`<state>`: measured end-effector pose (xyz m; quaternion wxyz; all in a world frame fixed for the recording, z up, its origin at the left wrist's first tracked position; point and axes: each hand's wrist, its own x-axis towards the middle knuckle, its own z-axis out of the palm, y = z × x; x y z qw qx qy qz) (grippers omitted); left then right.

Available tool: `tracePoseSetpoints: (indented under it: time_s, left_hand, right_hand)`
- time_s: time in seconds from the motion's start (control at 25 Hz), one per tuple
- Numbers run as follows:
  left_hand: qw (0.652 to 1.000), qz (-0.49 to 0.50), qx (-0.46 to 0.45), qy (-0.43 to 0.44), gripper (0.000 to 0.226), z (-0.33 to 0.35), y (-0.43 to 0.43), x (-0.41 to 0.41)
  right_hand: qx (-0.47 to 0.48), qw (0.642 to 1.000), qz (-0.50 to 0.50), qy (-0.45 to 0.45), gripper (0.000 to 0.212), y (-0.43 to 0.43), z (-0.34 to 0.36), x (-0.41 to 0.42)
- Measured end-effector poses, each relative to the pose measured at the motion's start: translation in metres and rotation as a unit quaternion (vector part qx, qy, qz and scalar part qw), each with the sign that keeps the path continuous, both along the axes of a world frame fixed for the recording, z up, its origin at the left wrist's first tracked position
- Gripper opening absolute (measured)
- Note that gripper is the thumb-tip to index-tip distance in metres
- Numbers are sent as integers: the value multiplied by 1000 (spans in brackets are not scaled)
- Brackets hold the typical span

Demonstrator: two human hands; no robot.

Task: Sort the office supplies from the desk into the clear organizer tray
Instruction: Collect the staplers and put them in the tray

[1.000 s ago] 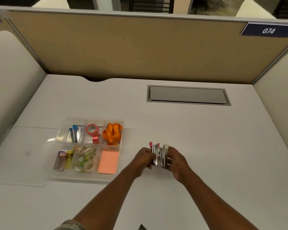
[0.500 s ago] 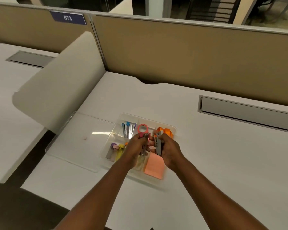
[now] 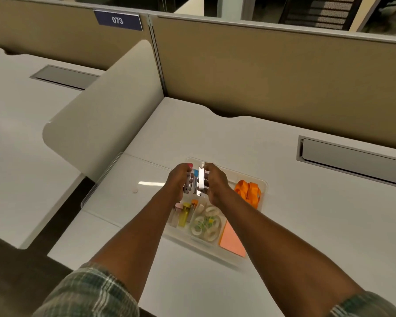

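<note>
The clear organizer tray [image 3: 264,186] lies on the white desk. Both my hands hover over its far-left compartment. My left hand [image 3: 177,179] grips a small pink-tipped stapler [image 3: 188,179]. My right hand [image 3: 215,181] grips a small white-and-metal stapler [image 3: 201,179]. A blue-tipped stapler [image 3: 195,176] shows between them in that compartment. Other compartments hold orange ribbon [image 3: 248,193], pink and yellow highlighters [image 3: 183,213], white tape rolls [image 3: 207,225] and an orange sticky-note pad [image 3: 231,241]. My right hand hides the far-middle compartment.
The tray's clear lid [image 3: 124,186] lies flat on the desk to the left. A rounded white divider [image 3: 105,110] stands at the desk's left edge. Beige partition walls [image 3: 272,72] close the back. A grey cable hatch [image 3: 352,156] sits far right.
Both hands carried the two staplers from the bare desk right of the tray to over its far-left compartment. The view swung left.
</note>
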<state>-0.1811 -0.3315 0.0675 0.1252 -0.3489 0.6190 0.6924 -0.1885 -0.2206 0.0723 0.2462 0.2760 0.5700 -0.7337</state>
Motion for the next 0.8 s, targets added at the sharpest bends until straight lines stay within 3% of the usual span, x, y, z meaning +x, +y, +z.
tracePoseSetpoints:
  time_s: [0.32, 0.44, 0.64, 0.72, 0.8]
  left_hand:
    - [998, -58, -29, -4, 17, -11, 4, -16]
    - [992, -90, -82, 18, 17, -11, 2, -16]
    - [934, -174, -295, 103, 30, -22, -14, 1]
    - [910, -180, -362, 93, 43, -30, -21, 12]
    - [909, -198, -364, 45, 56, -39, -26, 24]
  right_hand:
    - [-2, 1000, 8, -3, 21, -13, 1, -9]
    - [17, 999, 34, 15, 19, -8, 1, -6]
    - [148, 976, 80, 138, 23, 25, -8, 11]
    - [248, 943, 92, 204, 32, 47, -13, 24]
    - [345, 897, 85, 262, 35, 73, -18, 39]
